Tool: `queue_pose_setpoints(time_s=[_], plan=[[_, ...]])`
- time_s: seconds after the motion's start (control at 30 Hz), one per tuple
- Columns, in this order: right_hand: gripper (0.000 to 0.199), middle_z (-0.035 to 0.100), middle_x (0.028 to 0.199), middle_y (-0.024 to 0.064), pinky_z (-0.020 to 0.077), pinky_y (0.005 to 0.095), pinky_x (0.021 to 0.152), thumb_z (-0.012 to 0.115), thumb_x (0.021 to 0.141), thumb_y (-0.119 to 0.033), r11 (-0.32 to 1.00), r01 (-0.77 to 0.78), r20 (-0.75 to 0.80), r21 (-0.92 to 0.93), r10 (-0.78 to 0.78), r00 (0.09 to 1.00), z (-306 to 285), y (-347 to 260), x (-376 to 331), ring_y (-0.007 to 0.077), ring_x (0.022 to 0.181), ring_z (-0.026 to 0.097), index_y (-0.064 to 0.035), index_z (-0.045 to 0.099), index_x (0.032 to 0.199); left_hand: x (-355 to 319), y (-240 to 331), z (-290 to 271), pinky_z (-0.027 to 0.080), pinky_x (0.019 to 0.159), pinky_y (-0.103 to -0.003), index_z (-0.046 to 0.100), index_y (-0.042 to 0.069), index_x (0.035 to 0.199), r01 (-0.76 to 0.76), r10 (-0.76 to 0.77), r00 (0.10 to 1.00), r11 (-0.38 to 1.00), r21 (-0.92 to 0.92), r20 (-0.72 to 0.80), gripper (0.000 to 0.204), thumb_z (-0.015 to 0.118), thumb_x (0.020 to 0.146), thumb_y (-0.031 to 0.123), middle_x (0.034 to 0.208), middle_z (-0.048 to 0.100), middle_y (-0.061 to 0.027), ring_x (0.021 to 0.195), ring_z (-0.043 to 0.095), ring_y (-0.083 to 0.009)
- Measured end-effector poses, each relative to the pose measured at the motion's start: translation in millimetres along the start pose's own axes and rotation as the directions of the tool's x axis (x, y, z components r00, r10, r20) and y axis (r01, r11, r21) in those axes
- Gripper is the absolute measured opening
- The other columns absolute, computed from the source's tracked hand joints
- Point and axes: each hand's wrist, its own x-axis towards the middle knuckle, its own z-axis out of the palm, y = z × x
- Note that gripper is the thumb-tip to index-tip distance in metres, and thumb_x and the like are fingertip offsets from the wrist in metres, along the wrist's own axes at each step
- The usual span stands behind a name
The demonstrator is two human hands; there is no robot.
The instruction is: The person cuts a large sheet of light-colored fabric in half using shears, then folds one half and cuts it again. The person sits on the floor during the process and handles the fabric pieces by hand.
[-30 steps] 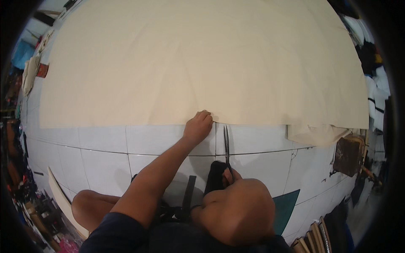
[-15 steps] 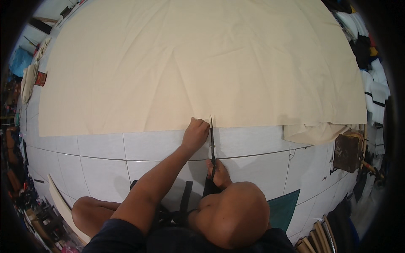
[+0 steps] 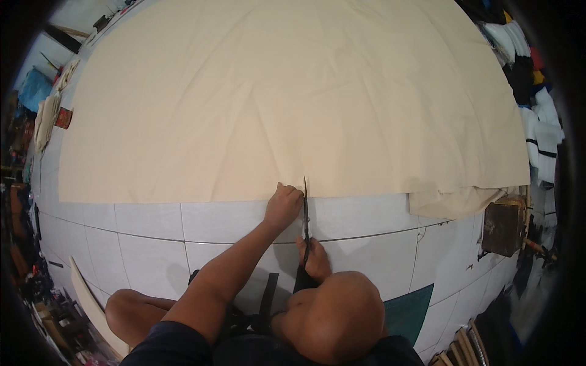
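Note:
A wide sheet of cream cloth (image 3: 342, 122) lies spread over the tiled floor, lightly creased, its near edge running across in front of me. My left hand (image 3: 284, 205) is closed on that edge, fingers pinching the fabric just left of the scissors. Long dark scissors (image 3: 306, 210) sit in my right hand (image 3: 318, 262), which grips their handles close to my knee. The blades point away from me and their tip reaches a little past the cloth's edge. Whether any cut runs into the fabric is too fine to see.
White floor tiles (image 3: 146, 219) show between the cloth and my legs. To the right are a folded cloth flap (image 3: 455, 204) and a dark worn box (image 3: 504, 227). A green sheet (image 3: 410, 311) lies beside my knee. Wrapped white bundles (image 3: 544, 137) line the right side.
The whole view has shifted slightly, so cloth and hands appear lower. Both hands and the scissors keep about the same place at the cloth's edge.

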Motion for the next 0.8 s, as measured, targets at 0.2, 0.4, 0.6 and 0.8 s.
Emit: queue_pose_setpoints(time_s=[0.2, 0.4, 0.6, 0.8], plan=[[0.045, 0.05, 0.057, 0.0019, 0.0382, 0.0306, 0.05, 0.058, 0.096, -0.043, 0.999, 0.042, -0.017, 0.026, -0.042, 0.999, -0.4, 0.3, -12.3, 0.012, 0.052, 0.047, -0.005, 0.052, 0.071, 0.5, 3.8, -1.6, 0.04, 0.101, -0.055, 0.063, 0.005, 0.085, -0.002, 0.001, 1.0, 1.0, -0.013, -0.024, 0.004, 0.061, 0.085, 0.008, 0.083, 0.061, -0.0116, 0.084, 0.06, -0.0328], [0.046, 0.051, 0.057, 0.0015, 0.0386, 0.0304, 0.049, 0.06, 0.095, -0.043, 0.994, 0.103, -0.068, 0.022, -0.102, 0.993, 7.8, 9.3, 7.8, 0.0124, 0.051, 0.049, -0.0052, 0.05, 0.07, -0.3, 4.6, -11.0, 0.039, 0.103, -0.054, 0.062, 0.005, 0.086, 0.045, -0.044, 0.999, 0.997, -0.061, 0.021, 0.003, 0.062, 0.084, 0.008, 0.087, 0.063, -0.0126, 0.092, 0.061, -0.0349], [0.046, 0.049, 0.056, 0.0016, 0.0392, 0.0295, 0.047, 0.061, 0.094, -0.044, 0.995, 0.079, -0.049, 0.058, -0.076, 0.996, 9.9, 9.5, 37.2, 0.0129, 0.049, 0.049, -0.0056, 0.049, 0.071, 1.0, 1.8, -10.7, 0.039, 0.103, -0.051, 0.062, 0.005, 0.086, 0.07, -0.065, 0.997, 0.99, -0.125, 0.048, 0.004, 0.063, 0.083, 0.008, 0.088, 0.065, -0.0125, 0.093, 0.061, -0.0344], [0.048, 0.05, 0.057, 0.0064, 0.0397, 0.0325, 0.05, 0.06, 0.093, -0.046, 0.996, 0.078, -0.031, 0.039, -0.077, 0.997, 3.8, 6.9, 27.1, 0.0171, 0.05, 0.048, -0.0032, 0.051, 0.073, 0.1, 3.2, -10.2, 0.038, 0.104, -0.053, 0.061, 0.005, 0.087, 0.056, -0.055, 0.998, 0.992, -0.113, 0.006, 0.005, 0.063, 0.084, 0.008, 0.087, 0.064, -0.0132, 0.092, 0.06, -0.036]])
